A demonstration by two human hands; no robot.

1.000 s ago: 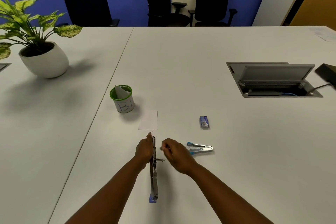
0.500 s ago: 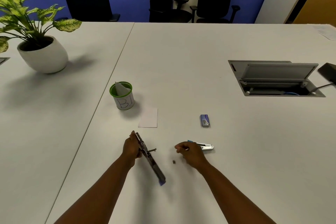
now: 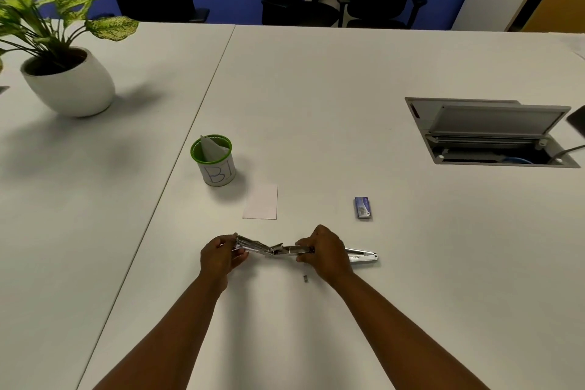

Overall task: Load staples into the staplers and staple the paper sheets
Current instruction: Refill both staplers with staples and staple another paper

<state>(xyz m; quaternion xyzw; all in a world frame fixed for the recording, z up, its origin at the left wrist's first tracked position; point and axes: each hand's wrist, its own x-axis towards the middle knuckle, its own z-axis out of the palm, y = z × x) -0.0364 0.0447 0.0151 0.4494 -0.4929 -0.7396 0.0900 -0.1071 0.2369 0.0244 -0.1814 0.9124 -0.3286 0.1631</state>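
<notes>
I have the stapler (image 3: 274,249) spread open flat between both hands, lifted just above the counter (image 3: 316,104). My left hand (image 3: 220,255) is clenched around the top arm at its far left end; my right hand (image 3: 326,252) is clenched around the base arm, fingers wrapped over the metal rail. The hinge sits in the middle, between the two grips, and the channel looks exposed, though I cannot tell whether staples are seated in it.

A second stapler (image 3: 361,255) lies on the counter just behind my right hand, partly hidden by it. A small dark piece (image 3: 305,278), possibly a bit of staple strip, lies loose on the counter below my right wrist. The staple box (image 3: 362,207) sits further back to the right, the paper sheet (image 3: 261,201) further back in the centre, near the green-rimmed cup (image 3: 213,161).

The risks, as I judge them: folding the arms shut with a strip misaligned would jam the channel; my fingertips near the hinge could get pinched; my right forearm could brush the loose piece off its spot or knock the second stapler.
</notes>
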